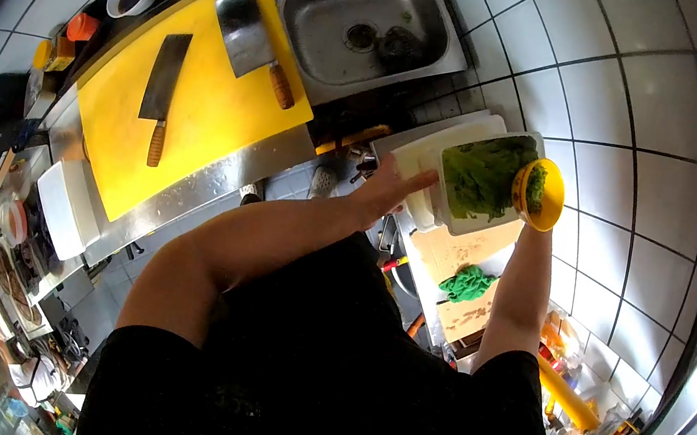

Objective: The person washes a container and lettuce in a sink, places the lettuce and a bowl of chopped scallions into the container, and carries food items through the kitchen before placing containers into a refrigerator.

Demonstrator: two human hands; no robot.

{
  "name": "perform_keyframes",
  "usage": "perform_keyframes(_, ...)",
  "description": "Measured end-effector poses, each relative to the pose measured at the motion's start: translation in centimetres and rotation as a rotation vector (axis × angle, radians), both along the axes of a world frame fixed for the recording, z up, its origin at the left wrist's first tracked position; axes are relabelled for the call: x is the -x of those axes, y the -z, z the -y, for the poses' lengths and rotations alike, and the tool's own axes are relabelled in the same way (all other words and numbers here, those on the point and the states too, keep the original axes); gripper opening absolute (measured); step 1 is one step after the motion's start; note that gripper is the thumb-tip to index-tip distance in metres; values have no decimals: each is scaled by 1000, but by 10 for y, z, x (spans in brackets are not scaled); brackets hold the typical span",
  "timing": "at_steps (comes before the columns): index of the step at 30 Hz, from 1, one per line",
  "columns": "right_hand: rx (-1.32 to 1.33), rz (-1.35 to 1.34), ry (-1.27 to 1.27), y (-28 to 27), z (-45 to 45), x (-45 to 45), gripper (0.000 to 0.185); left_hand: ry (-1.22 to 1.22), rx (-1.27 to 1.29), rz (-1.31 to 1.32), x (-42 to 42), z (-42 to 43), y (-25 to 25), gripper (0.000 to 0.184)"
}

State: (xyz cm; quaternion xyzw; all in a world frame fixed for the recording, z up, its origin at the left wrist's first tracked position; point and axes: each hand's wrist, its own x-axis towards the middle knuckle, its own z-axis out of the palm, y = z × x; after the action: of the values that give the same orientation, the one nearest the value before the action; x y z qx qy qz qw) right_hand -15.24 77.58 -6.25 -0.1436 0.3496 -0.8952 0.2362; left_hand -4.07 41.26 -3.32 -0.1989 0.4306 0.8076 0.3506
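My left hand (pixel 392 190) is at the near left side of a white plastic container (pixel 448 219), thumb over its rim and fingers mostly hidden below. Leafy greens (pixel 482 177) lie inside the container. On the right, a yellow bowl (pixel 551 203) with a patterned outside is tilted over the container's right edge. Chopped greens (pixel 536 186) show in the bowl. My right hand (pixel 536 234) is behind the bowl and supports it; its fingers are largely hidden.
Two cleavers (pixel 165 76) (pixel 246 33) lie on a yellow cutting board (pixel 106 149) at the left. A steel sink (pixel 312 50) is beyond. A green cloth (pixel 468 285) rests on cardboard below the container. Tiled wall (pixel 609 95) borders the right.
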Motion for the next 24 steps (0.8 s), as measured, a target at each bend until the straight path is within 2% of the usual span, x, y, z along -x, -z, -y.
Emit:
perform_keyframes(3, -5, -12, -3, -4, 5, 0, 50, -13, -20, -20, 0, -3, 5, 104)
perform_keyframes(6, -11, -24, -6, -6, 8, -1, 49, -29, 29, -9, 1, -6, 3, 96)
perform_keyframes(9, -16, -29, -6, -9, 9, -3, 49, -70, -33, -99, 2, -10, 10, 87)
perform_keyframes(12, -21, -37, -2, -11, 11, -5, 48, -110, 16, -106, 6, -3, -11, 92)
perform_keyframes(15, -18, -45, -1, -12, 15, -5, 47, -152, 86, -66, 3, -5, 0, 89)
perform_keyframes(18, -24, -63, -6, -15, 23, -9, 46, -84, 73, -56, 4, 0, 8, 88)
perform_keyframes(21, -40, -107, -24, -19, 35, -11, 46, -124, 62, -60, -2, 11, 2, 89)
perform_keyframes(22, -61, -127, -16, -22, 37, -11, 45, -119, 105, -127, -5, 10, 21, 86)
perform_keyframes(24, -156, -198, 44, -23, 36, -13, 45, -144, 170, -139, -6, 26, -7, 76)
